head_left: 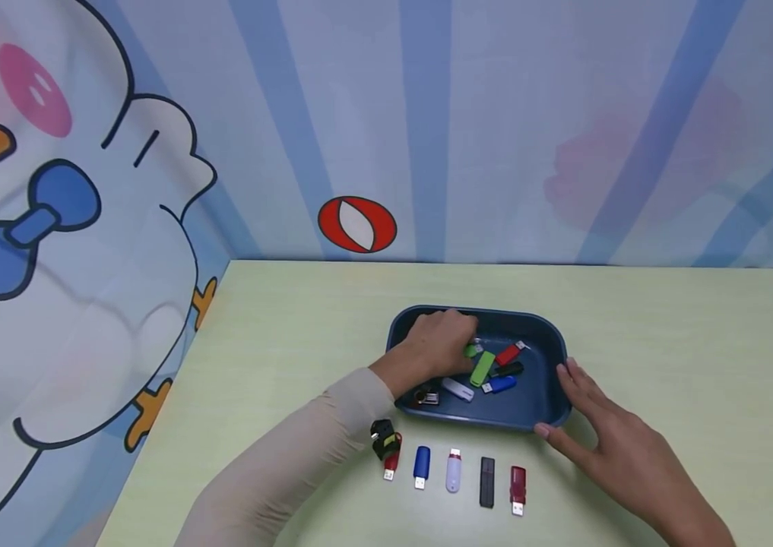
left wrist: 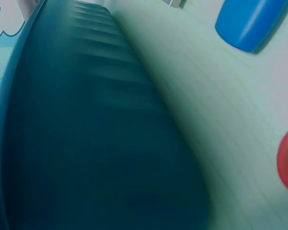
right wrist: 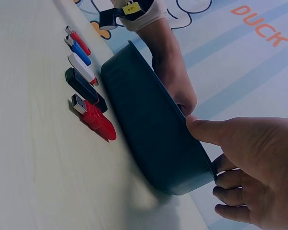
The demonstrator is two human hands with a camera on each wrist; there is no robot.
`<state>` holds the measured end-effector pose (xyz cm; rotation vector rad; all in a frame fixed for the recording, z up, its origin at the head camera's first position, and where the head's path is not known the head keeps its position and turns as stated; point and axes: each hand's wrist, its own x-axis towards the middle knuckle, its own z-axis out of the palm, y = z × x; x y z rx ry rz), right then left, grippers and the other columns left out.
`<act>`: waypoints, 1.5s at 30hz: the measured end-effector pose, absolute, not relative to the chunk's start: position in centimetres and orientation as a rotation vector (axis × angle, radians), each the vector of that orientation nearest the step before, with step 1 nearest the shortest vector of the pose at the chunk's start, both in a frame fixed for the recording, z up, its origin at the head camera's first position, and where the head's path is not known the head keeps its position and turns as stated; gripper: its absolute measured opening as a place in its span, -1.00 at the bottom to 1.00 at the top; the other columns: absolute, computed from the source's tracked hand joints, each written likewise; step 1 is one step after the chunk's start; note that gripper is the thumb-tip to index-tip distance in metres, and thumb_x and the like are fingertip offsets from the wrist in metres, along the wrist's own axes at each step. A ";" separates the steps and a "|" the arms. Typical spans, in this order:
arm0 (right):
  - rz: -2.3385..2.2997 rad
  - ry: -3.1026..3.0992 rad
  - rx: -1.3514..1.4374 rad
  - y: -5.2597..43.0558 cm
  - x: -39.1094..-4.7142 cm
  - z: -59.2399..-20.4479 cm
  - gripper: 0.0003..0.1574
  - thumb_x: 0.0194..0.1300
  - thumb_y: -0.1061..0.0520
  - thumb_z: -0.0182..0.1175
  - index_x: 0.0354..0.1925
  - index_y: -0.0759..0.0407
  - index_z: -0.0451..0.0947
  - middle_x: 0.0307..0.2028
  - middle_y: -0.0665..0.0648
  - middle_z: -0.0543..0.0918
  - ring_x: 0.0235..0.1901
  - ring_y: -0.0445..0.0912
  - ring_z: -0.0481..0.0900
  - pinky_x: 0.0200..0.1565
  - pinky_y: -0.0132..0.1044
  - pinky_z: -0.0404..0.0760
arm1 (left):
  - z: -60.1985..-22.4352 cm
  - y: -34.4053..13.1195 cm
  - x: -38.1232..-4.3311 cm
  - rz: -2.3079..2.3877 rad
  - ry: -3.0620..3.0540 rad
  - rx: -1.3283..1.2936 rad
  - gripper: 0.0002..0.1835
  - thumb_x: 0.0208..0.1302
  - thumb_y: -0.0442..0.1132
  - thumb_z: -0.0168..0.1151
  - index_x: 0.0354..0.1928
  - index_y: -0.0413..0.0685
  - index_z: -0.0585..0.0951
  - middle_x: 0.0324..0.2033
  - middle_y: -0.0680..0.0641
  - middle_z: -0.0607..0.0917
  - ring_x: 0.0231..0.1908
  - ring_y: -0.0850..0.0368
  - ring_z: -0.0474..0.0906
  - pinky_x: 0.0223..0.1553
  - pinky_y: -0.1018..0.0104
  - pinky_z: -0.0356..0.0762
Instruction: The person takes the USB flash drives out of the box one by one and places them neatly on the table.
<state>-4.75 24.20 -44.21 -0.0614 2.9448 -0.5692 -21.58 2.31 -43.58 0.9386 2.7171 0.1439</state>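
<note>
My left hand (head_left: pixel 444 338) reaches down into the left part of a dark blue tray (head_left: pixel 536 395), knuckles up. A green USB stick (head_left: pixel 471 350) shows at its fingers; the fingertips are hidden, so I cannot tell whether it holds anything. Beside it in the tray lie another green stick (head_left: pixel 483 369), a red one (head_left: pixel 511 352), a black one (head_left: pixel 507 369), a blue one (head_left: pixel 499 384) and a white one (head_left: pixel 457 390). My right hand (head_left: pixel 622 441) rests at the tray's front right corner, thumb (right wrist: pixel 206 130) on the rim and fingers loosely bent by the end wall.
A row of USB sticks lies in front of the tray: red (head_left: pixel 391 460), blue (head_left: pixel 422 466), pale white (head_left: pixel 454 471), black (head_left: pixel 487 482) and dark red (head_left: pixel 518 490). A black strapped device (head_left: pixel 383 439) on the left wrist overhangs the red one. A cartoon-printed wall (head_left: pixel 495 137) stands behind the table.
</note>
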 end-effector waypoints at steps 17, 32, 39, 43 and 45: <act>-0.559 2.960 -0.074 24.7 -5.0 -44.1 0.37 0.30 -0.71 0.08 0.67 0.15 0.10 0.65 0.32 0.13 0.44 0.47 0.38 0.09 0.43 0.60 | -42.6 2.1 -21.3 0.178 2.733 0.959 -0.73 0.34 0.02 0.50 -0.23 0.03 0.65 -0.43 0.11 0.62 -0.48 0.24 0.57 -0.52 0.42 0.43; -0.596 2.955 -0.096 24.7 -4.9 -44.0 0.33 0.32 -0.67 0.12 0.67 0.13 0.10 0.66 0.29 0.12 0.47 0.45 0.35 0.12 0.42 0.58 | -41.1 1.5 -19.2 0.176 2.737 1.139 -0.66 0.33 -0.01 0.51 0.05 0.00 0.80 -0.18 0.05 0.72 -0.34 0.25 0.54 -0.48 0.48 0.46; -0.589 2.943 -0.094 24.6 -5.0 -44.0 0.36 0.31 -0.69 0.10 0.66 0.15 0.12 0.66 0.30 0.12 0.47 0.45 0.34 0.12 0.42 0.59 | -40.4 1.6 -18.1 0.175 2.724 1.246 -0.68 0.32 -0.02 0.51 0.03 0.04 0.79 -0.23 0.11 0.66 -0.32 0.29 0.51 -0.46 0.54 0.45; -0.587 2.935 -0.082 24.7 -5.0 -44.0 0.38 0.29 -0.71 0.08 0.66 0.16 0.10 0.66 0.31 0.11 0.47 0.46 0.34 0.12 0.42 0.58 | -39.6 2.0 -17.3 0.134 2.718 1.307 -0.73 0.33 -0.03 0.47 -0.02 0.04 0.77 -0.25 0.12 0.64 -0.34 0.29 0.49 -0.49 0.53 0.42; -0.595 2.937 -0.089 24.7 -5.0 -44.0 0.37 0.30 -0.70 0.10 0.67 0.15 0.10 0.66 0.30 0.11 0.47 0.45 0.34 0.13 0.42 0.58 | -39.2 2.1 -16.8 0.099 2.719 1.332 -0.74 0.35 -0.02 0.45 -0.03 0.04 0.76 -0.26 0.12 0.63 -0.34 0.29 0.48 -0.49 0.54 0.41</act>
